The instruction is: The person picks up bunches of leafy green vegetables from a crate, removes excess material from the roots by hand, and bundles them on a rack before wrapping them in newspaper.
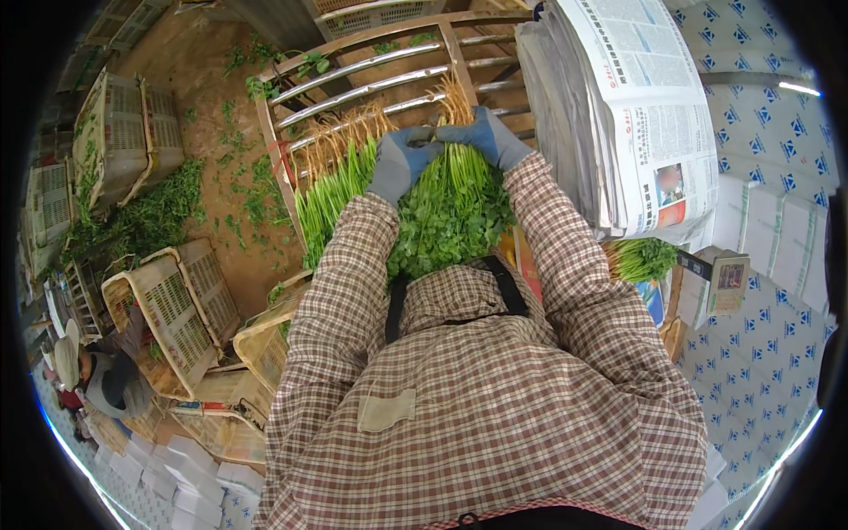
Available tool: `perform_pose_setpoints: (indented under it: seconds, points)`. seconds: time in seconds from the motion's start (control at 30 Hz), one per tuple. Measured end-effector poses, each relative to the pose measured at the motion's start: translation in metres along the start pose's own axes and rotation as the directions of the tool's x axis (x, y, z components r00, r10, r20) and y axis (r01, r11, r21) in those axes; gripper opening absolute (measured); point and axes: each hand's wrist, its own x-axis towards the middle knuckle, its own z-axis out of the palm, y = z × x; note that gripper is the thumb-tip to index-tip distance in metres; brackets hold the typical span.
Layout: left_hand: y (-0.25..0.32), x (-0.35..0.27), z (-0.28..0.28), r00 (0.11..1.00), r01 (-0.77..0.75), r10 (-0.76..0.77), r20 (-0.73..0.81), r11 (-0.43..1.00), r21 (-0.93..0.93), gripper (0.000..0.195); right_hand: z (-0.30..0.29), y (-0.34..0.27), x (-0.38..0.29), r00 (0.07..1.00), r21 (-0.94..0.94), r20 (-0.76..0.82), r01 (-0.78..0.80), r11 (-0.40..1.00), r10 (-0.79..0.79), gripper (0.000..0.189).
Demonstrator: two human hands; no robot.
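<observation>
Both my hands wear grey-blue work gloves and meet over a slatted metal-framed rack [371, 69]. My right hand [480, 136] grips a bunch of leafy green herbs [450, 212], which look like coriander, around the stems just below the tan roots. The leaves of the bunch hang towards my body. My left hand [403, 159] is at the bunch's left side, its curled fingertips close to those of my right hand; whether it grips stems is hidden. To its left, a row of the same rooted herbs [338, 185] lies across the rack.
A thick stack of newspapers [616, 126] stands at the right of the rack. Beyond it are more herbs [642, 258] and a small box-like device [729, 283]. Plastic crates [179, 318] and scattered greens [152, 212] cover the floor at left. Another person [112, 377] bends there.
</observation>
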Motion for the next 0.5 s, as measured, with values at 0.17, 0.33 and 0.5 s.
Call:
perform_pose_setpoints:
  seconds: [0.17, 0.33, 0.5]
  points:
    - [0.015, -0.006, -0.002, 0.996, -0.055, 0.045, 0.077, 0.988, 0.146, 0.037, 0.003, -0.001, -0.001, 0.999, 0.015, -0.053, 0.003, 1.000, -0.002, 0.049]
    - [-0.002, -0.023, -0.008, 0.989, -0.097, 0.071, -0.129, 0.974, -0.207, 0.035, -0.010, -0.005, -0.020, 0.998, 0.036, -0.062, 0.000, 0.999, 0.002, 0.045]
    - [-0.027, -0.047, -0.033, 0.972, -0.198, 0.225, -0.066, 0.939, 0.281, 0.031, -0.021, -0.007, -0.070, 0.973, -0.057, -0.171, 0.148, 0.987, -0.156, 0.038]
